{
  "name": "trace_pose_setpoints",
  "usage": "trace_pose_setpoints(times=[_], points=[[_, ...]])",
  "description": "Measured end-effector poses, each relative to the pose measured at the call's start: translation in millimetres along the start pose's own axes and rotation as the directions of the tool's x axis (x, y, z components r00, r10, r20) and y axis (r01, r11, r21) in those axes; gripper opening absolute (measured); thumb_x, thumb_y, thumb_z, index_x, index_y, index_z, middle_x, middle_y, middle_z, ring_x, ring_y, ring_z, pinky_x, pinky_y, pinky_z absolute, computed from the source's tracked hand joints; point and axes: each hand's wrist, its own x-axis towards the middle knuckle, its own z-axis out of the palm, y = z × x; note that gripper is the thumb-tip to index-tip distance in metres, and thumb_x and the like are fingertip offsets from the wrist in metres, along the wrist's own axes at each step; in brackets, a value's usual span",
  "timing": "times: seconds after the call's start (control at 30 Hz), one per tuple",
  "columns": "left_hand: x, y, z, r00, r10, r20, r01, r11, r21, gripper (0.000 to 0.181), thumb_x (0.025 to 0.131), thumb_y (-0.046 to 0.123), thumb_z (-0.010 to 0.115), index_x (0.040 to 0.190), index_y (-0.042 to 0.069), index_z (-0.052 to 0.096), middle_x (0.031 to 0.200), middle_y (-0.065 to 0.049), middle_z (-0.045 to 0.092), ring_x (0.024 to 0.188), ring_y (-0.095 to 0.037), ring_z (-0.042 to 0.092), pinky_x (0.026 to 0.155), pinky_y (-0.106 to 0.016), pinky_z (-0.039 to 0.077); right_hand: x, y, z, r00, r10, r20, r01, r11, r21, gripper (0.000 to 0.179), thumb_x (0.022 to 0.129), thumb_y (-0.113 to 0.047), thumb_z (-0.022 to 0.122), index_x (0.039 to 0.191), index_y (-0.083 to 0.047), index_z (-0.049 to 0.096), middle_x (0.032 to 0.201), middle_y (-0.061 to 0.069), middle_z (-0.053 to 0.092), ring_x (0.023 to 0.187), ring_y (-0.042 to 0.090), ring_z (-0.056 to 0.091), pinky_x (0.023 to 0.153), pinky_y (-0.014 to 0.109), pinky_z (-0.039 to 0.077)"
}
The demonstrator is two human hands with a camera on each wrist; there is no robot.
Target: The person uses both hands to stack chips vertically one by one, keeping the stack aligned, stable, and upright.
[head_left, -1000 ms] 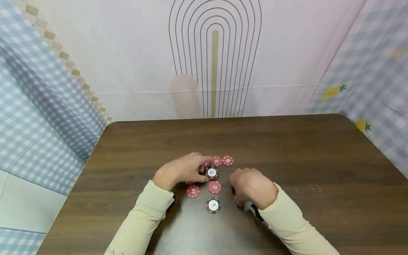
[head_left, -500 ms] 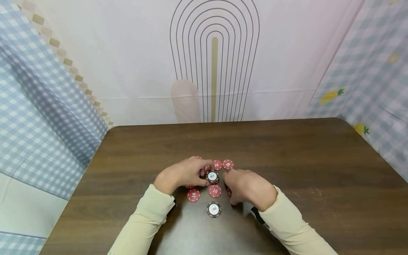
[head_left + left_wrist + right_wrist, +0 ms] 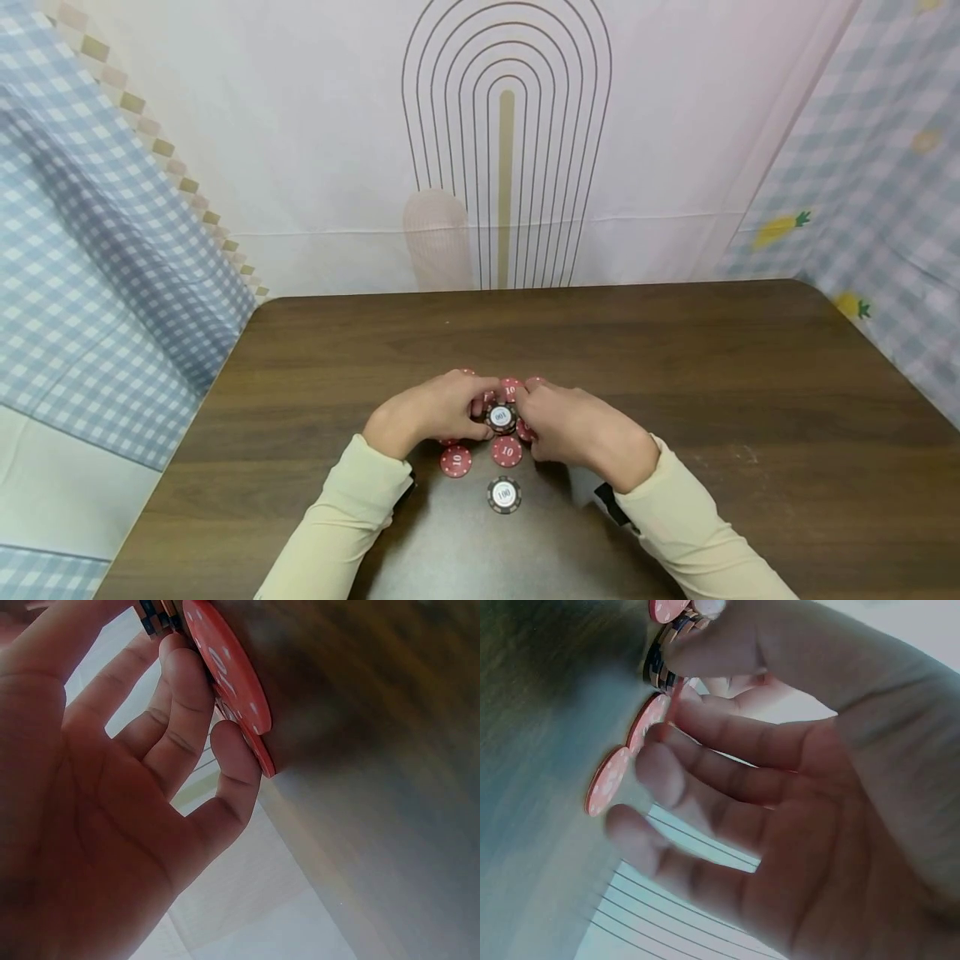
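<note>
At the table's middle stands a short stack of black poker chips, its top one marked 100. My left hand grips the stack from the left between thumb and fingers; dark chip edges show at its fingertips in the left wrist view. From the other side, my right hand pinches a red poker chip close against the stack. That red chip appears edge-on in the right wrist view, beside the black stack. Part of it is hidden by the fingers.
Red chips marked 10 lie flat around the stack: one in front, one front left, one behind, others partly under the hands. A single black 100 chip lies nearest. Wooden table ends at a patterned cloth.
My right hand has moved left and slightly away from me, bringing the red chip up beside the black stack. My left hand has stayed on the stack. The head view has tilted slightly.
</note>
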Motion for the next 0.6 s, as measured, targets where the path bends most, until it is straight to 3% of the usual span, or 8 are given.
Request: trace_pose_setpoints(times=[0.17, 0.3, 0.6], points=[[-1.2, 0.3, -0.5, 1.000, 0.011, -0.008, -0.011, 1.000, 0.002, 0.026, 0.086, 0.007, 0.080, 0.106, 0.014, 0.065, 0.078, 0.000, 0.060, 0.068, -0.006, 0.050, 0.065, -0.024, 0.046, 1.2, 0, 2, 0.995, -0.041, -0.094, 0.039, 0.999, -0.023, 0.027, 0.088, -0.010, 0.079, 0.110, -0.003, 0.065, 0.100, 0.010, 0.061, 0.085, 0.022, 0.061, 0.068, 0.042, 0.058], [-1.4, -0.4, -0.4, 1.000, 0.003, -0.004, -0.003, 1.000, 0.016, 0.028, 0.087, 0.008, 0.081, 0.110, 0.013, 0.065, 0.079, -0.001, 0.060, 0.069, -0.007, 0.052, 0.066, -0.025, 0.047, 5.8, 1, 7, 0.989, -0.029, -0.147, 0.029, 1.000, -0.008, 0.029, 0.094, -0.017, 0.076, 0.116, -0.003, 0.065, 0.102, 0.010, 0.061, 0.086, 0.022, 0.062, 0.069, 0.042, 0.059], [0.8, -1.6, 0.3, 0.999, -0.047, 0.012, 0.047, 0.999, 0.028, 0.035, 0.088, 0.010, 0.081, 0.119, 0.014, 0.065, 0.080, -0.001, 0.062, 0.068, -0.008, 0.054, 0.066, -0.026, 0.048, 15.1, 1, 18, 0.980, -0.014, -0.200, 0.018, 1.000, 0.014, 0.028, 0.092, -0.018, 0.077, 0.110, -0.003, 0.061, 0.097, 0.007, 0.062, 0.086, 0.022, 0.064, 0.068, 0.048, 0.059]])
